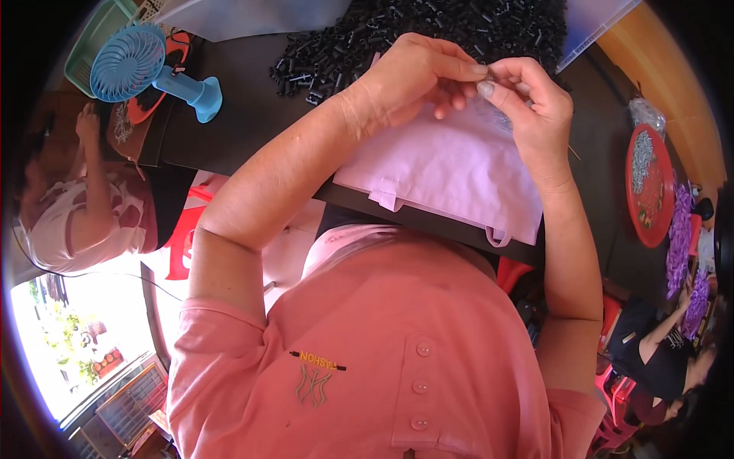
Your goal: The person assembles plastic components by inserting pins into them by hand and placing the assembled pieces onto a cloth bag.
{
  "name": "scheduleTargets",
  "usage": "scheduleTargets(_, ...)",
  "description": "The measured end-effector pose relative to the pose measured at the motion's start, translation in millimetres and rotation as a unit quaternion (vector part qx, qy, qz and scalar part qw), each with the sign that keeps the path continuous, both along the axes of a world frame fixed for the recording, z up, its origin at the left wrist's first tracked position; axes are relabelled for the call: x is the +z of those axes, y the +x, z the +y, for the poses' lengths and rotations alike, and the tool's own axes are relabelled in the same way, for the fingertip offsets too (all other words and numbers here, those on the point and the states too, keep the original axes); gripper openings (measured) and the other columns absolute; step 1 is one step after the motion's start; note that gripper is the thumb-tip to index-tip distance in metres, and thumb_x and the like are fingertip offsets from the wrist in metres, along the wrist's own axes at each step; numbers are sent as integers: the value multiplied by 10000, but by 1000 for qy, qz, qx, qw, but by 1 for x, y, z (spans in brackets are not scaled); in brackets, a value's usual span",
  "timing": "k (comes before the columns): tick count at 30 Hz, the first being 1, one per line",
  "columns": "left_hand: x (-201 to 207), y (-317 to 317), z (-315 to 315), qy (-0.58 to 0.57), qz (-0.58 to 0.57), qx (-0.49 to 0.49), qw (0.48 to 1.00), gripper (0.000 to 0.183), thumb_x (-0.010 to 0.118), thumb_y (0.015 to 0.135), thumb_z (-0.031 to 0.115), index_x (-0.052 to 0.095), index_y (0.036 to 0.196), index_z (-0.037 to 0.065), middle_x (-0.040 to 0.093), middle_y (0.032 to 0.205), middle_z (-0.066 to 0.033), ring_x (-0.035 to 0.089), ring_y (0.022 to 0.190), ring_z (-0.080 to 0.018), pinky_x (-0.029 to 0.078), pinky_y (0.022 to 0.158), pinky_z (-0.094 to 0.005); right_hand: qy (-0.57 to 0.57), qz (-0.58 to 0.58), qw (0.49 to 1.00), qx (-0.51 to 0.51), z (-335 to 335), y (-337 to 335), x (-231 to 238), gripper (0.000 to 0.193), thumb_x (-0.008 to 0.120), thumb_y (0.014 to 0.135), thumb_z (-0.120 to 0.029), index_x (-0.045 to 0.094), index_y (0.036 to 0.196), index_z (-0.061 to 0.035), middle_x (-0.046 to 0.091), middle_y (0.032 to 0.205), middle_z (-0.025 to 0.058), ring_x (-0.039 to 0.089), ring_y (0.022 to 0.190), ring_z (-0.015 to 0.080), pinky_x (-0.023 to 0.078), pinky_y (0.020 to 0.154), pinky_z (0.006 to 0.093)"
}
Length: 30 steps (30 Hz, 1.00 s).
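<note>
Both of my hands meet above a pink cloth bag (436,164) lying on the dark table. The thumb and forefinger of my left hand (424,76) pinch together at a tiny piece too small to make out. Right beside it, my right hand (531,99) also pinches, its thumb close to the left fingertips. Behind my hands spreads a large heap of small black plastic parts (336,57). Some small silvery bits (497,116) show on the bag, partly hidden by my right hand.
A blue fan (130,65) lies on the left of the table. To the right stands a red tray (650,199) with small metal parts. Clear plastic bins (252,17) flank the heap. One person (88,191) sits at left, another (657,344) at far right by purple strands (679,245).
</note>
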<state>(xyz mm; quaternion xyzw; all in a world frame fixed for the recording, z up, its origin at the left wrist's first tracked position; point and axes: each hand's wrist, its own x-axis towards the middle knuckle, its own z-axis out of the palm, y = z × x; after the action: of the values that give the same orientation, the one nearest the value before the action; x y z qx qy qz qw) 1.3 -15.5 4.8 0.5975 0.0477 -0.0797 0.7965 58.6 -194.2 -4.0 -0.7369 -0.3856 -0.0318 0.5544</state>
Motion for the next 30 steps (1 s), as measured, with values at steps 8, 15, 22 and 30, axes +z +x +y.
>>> scheduleTargets(8, -4, 2, 5, -8, -18, -20, 1000, 165, 634, 910, 119, 650, 961, -38, 639, 773, -80, 615, 643, -136, 442, 482, -244, -6, -24, 1000, 0, -4, 0, 1, 66, 687, 829, 19, 642, 874, 3, 666, 769, 9, 612, 711, 64, 499, 643, 216)
scheduleTargets(15, 0, 1, 2, 64, -30, 16, 997, 168, 668, 886, 137, 667, 912, -29, 641, 757, -62, 607, 633, -123, 440, 490, -240, 0, 82, 997, 2, -2, -3, 8, 118, 636, 908, -121, 657, 896, -5, 621, 721, -6, 537, 651, 59, 431, 594, 210)
scheduleTargets(22, 1, -3, -3, 240, -146, 28, 959, 145, 692, 865, 149, 701, 913, 12, 634, 734, -6, 578, 652, -59, 439, 515, -201, -33, 152, 988, 14, -6, 1, 11, 143, 629, 907, -154, 659, 870, -20, 594, 674, -2, 529, 617, 60, 378, 552, 205)
scheduleTargets(30, 3, -3, -4, 254, -149, 28, 955, 142, 690, 859, 145, 701, 919, 17, 630, 729, 0, 570, 648, -51, 443, 517, -203, -36, 172, 984, 4, -7, 1, 12, 134, 626, 907, -154, 656, 884, -25, 599, 677, -3, 535, 612, 65, 385, 552, 207)
